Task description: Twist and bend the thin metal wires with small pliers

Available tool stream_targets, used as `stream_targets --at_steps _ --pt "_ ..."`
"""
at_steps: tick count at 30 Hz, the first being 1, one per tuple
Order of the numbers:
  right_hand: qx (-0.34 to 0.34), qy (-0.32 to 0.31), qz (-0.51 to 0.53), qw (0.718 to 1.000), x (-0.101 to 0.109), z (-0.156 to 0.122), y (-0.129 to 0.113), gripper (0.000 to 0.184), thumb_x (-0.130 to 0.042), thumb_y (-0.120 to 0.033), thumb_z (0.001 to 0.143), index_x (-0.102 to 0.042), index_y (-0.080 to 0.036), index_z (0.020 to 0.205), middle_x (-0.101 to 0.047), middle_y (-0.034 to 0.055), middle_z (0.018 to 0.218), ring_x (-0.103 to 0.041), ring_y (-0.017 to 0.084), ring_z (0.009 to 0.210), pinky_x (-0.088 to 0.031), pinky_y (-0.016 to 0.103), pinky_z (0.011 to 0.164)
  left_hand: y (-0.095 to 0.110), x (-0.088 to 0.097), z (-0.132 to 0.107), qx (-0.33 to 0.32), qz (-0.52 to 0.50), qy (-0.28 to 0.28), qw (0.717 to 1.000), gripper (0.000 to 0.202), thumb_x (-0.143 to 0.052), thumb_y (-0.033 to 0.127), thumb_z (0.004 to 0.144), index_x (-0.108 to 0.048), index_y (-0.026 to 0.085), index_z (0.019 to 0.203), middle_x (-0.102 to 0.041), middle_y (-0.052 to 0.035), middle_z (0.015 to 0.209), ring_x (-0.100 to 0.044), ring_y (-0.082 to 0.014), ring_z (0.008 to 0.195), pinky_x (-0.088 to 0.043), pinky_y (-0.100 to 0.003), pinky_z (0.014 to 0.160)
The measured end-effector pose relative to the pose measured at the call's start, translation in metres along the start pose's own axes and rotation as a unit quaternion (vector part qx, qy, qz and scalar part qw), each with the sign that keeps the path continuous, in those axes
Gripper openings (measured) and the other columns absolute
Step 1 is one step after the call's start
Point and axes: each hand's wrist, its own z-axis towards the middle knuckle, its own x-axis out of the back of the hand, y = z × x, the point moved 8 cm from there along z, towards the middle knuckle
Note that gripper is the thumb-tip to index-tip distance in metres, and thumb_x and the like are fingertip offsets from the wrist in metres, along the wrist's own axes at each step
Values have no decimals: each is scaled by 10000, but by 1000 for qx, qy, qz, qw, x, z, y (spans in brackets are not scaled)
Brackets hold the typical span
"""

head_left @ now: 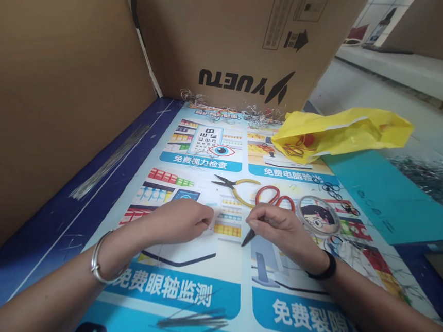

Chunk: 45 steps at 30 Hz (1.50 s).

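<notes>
My left hand (pixel 180 222) rests on the printed poster (pixel 196 282), fingers curled and pinched together; what they pinch is too small to make out. My right hand (pixel 278 227) lies a short way to the right, also pinched closed, over the red-handled scissors (pixel 271 199) whose dark blades stick out below it. Whether it grips the scissors or something thin I cannot tell. A silver bangle sits on my left wrist and a black band on my right. Yellow-handled pliers (pixel 235 185) lie just beyond both hands.
A round clear lid (pixel 319 217) lies right of my right hand. A yellow plastic bag (pixel 344 130) sits at the back right on a teal sheet (pixel 389 196). Cardboard boxes (pixel 236 43) wall the left and back. Thin wire bundles lie at the left (pixel 109 161) and near (pixel 192 321).
</notes>
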Motion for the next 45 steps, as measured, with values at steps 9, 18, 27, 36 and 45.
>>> stream_targets --at_steps 9,18,27,36,45 --pt "-6 -3 4 1000 -1 0 1 158 -560 -329 782 -594 -184 730 -579 18 701 -515 126 646 -416 255 598 7 0 -1 4 41 7 999 222 -363 236 811 -539 182 687 -588 -39 663 -447 -137 572 -227 -268 521" --pt "4 -8 -10 1000 -1 0 -2 169 -549 -327 790 -587 -170 741 -584 16 721 -525 120 665 -429 245 617 10 -4 -2 14 86 15 996 236 -342 242 828 -560 189 756 -630 -53 732 -496 -164 603 -271 -264 530" --pt "5 -6 -2 1000 0 -1 0 181 -544 -341 794 -578 -168 757 -560 9 705 -500 109 642 -416 231 585 8 -6 10 -22 -273 40 961 105 -439 231 804 -529 185 776 -551 21 718 -457 -100 651 -326 -222 613" --pt "24 8 -5 1000 2 -1 -6 212 -557 -366 782 -592 -163 731 -562 11 690 -498 111 634 -408 235 585 15 -12 11 -49 -523 23 851 187 -471 346 812 -453 189 912 -482 42 656 -330 -64 511 -257 -203 503" --pt "29 97 52 994 14 -8 -1 186 -568 -338 777 -587 -165 710 -556 -5 639 -480 91 556 -397 221 516 -12 32 -6 31 -176 107 978 163 -402 265 807 -545 197 771 -563 25 707 -481 -120 658 -328 -228 584"
